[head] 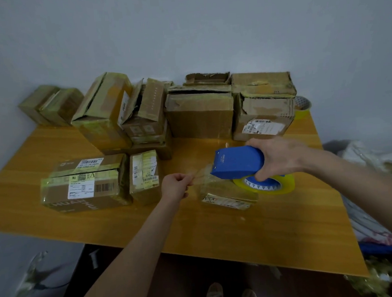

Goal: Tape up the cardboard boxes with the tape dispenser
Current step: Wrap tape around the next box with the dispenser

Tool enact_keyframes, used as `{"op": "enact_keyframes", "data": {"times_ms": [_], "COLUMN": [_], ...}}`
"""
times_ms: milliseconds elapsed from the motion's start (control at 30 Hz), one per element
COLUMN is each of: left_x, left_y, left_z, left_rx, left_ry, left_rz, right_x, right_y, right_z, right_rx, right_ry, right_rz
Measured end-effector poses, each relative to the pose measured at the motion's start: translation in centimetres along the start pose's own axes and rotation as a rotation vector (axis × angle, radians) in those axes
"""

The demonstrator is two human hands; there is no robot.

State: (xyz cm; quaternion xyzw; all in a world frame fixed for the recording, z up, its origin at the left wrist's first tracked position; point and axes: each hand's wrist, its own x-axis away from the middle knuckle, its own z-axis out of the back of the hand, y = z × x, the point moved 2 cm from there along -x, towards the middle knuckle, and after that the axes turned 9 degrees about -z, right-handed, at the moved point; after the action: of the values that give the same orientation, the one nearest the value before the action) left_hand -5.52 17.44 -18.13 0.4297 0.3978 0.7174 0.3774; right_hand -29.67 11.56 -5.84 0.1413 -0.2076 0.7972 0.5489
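On the left of the wooden tabletop [219,234] lies a taped cardboard box [84,184] with shipping labels, and a smaller labelled box [143,175] stands just beside its right end. Behind them, a row of battered boxes [199,115] lines the wall. Right of the smaller box, the left hand [175,188] has its grip pinching the loose end of a clear tape strip [201,171]. The strip runs right to the blue tape dispenser [237,161], held over a small flat box [226,197] on the tabletop. The right hand [276,156] has its grip curled round the dispenser's rear, above the yellowish tape roll [267,185]. A spare roll [303,106] sits far right.
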Motion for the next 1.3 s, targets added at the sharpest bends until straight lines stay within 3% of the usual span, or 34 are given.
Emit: {"op": "enact_keyframes", "data": {"times_ms": [133,333,400,500,600,667,833,1033,1300], "left_x": [-0.8,-1.2,-0.9,1.1,3.2,3.6,3.5,2.9,2.9], "left_y": [-0.9,-1.2,-1.1,-0.4,-0.1,-0.4,-1.1,-1.5,-1.2], "left_z": [-1.4,-1.6,-0.7,-0.1,-1.2,-2.1,-2.4,-2.2,-2.6], "left_rx": [-0.121,-0.696,-0.795,-0.749,-0.823,-0.970,-1.238,-1.292,-1.341], "left_ry": [-0.041,-0.207,-0.168,-0.095,-0.296,-0.392,-0.344,-0.395,-0.411], "left_rz": [-0.004,-0.140,-0.174,-0.610,-0.849,-0.839,-0.797,-0.733,-0.782], "right_x": [-0.1,-0.6,-0.8,-0.8,-0.8,-0.7,-0.3,0.2,2.9], "right_y": [-0.5,-2.8,-3.0,-2.9,-2.8,-2.8,-1.8,0.5,5.9], "right_z": [0.1,-0.3,-0.4,-0.3,-0.2,-0.1,-0.1,-0.2,-2.7], "right_rx": [0.010,0.088,0.109,0.100,0.099,0.112,0.124,0.024,0.022], "right_ry": [-0.007,0.066,0.081,0.084,0.081,0.086,0.104,0.052,-0.082], "right_rz": [-0.006,-0.003,-0.010,-0.012,-0.005,0.004,0.032,0.037,-0.112]}}
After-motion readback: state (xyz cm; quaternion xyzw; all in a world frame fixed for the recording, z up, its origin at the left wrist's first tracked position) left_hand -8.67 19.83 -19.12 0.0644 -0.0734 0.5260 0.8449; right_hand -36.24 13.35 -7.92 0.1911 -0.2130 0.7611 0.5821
